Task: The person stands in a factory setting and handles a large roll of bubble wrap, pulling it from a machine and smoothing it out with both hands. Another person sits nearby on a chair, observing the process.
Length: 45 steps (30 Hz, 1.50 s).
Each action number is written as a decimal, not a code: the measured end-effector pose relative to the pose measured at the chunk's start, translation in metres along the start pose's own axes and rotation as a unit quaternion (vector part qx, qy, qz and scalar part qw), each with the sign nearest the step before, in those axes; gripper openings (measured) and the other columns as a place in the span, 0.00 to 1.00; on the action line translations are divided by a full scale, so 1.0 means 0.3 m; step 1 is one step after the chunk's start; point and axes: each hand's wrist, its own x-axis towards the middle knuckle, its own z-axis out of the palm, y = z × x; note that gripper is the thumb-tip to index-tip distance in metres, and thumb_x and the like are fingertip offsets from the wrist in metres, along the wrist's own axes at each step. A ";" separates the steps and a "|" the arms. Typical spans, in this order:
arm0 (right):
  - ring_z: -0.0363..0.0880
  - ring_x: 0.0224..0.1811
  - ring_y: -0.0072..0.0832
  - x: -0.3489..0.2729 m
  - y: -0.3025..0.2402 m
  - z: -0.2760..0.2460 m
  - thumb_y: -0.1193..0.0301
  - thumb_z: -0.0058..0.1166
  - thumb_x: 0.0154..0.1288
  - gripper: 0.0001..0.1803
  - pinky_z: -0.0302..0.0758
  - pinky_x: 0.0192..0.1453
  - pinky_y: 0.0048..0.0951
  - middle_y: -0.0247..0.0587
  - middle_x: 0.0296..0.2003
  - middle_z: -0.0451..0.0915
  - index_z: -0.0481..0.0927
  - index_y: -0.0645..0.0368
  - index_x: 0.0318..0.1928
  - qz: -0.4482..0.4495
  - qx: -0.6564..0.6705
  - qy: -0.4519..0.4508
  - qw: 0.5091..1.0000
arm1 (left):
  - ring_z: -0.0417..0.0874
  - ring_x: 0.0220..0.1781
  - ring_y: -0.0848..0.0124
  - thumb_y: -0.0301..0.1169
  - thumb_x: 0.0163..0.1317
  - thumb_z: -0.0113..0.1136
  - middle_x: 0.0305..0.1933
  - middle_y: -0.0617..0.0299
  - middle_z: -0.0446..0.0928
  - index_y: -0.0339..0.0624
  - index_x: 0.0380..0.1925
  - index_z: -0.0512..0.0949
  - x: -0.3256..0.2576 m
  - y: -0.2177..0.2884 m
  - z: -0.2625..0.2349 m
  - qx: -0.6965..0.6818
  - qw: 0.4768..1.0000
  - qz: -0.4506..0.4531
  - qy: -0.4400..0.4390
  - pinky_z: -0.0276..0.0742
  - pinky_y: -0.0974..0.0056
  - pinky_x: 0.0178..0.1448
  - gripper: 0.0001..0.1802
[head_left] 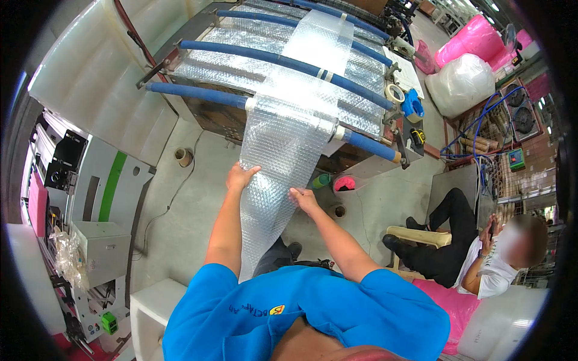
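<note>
A long sheet of clear bubble wrap (pixel 280 135) runs over the nearest blue roller (pixel 201 94) and hangs down toward my body. At its left edge my left hand (pixel 242 176) grips the film, thumb on top and fingers behind it. My right hand (pixel 304 199) pinches the right edge a little lower down. Between my hands the wrap is spread fairly flat, and below them it narrows toward my legs. Farther back, the strip continues across more blue rollers (pixel 259 56). The fingers behind the film are partly hidden.
On the machine's right side lie a tape roll (pixel 394 94), a blue tape dispenser (pixel 413 104) and a yellow-black tape measure (pixel 417 137). A person (pixel 481 256) sits at right near a small bench (pixel 419 236). Large wrap rolls (pixel 99 78) stand at left. A cable (pixel 171 201) crosses the floor.
</note>
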 end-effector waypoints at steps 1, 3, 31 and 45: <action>0.70 0.26 0.18 0.003 0.001 0.000 0.57 0.46 0.56 0.17 0.66 0.30 0.21 0.31 0.27 0.75 0.76 0.58 0.34 0.005 0.005 -0.001 1.000 | 0.74 0.44 0.62 0.55 0.33 0.63 0.41 0.55 0.74 0.43 0.41 0.71 -0.002 0.005 -0.004 0.004 1.000 -0.003 0.000 0.68 0.62 0.45 0.37; 0.70 0.27 0.18 -0.008 -0.025 0.002 0.57 0.46 0.56 0.17 0.66 0.31 0.21 0.31 0.27 0.75 0.76 0.57 0.35 0.014 -0.008 -0.002 1.000 | 0.74 0.44 0.62 0.55 0.32 0.63 0.40 0.55 0.74 0.42 0.41 0.71 -0.013 0.022 -0.018 0.015 1.000 -0.003 -0.002 0.69 0.62 0.45 0.37; 0.69 0.25 0.17 -0.008 -0.009 0.029 0.60 0.46 0.57 0.15 0.66 0.28 0.19 0.31 0.24 0.75 0.76 0.59 0.31 -0.017 0.074 0.035 0.996 | 0.77 0.38 0.65 0.45 0.35 0.67 0.35 0.53 0.76 0.35 0.35 0.74 0.036 -0.032 0.013 -0.105 0.992 0.074 -0.007 0.70 0.65 0.42 0.29; 0.71 0.26 0.18 0.159 -0.389 -0.121 0.60 0.50 0.54 0.17 0.67 0.31 0.20 0.33 0.24 0.76 0.76 0.64 0.31 -0.173 0.108 0.143 0.969 | 0.76 0.39 0.63 0.48 0.30 0.68 0.37 0.49 0.74 0.31 0.36 0.71 0.160 0.391 -0.175 -0.104 0.979 0.143 0.103 0.70 0.65 0.42 0.37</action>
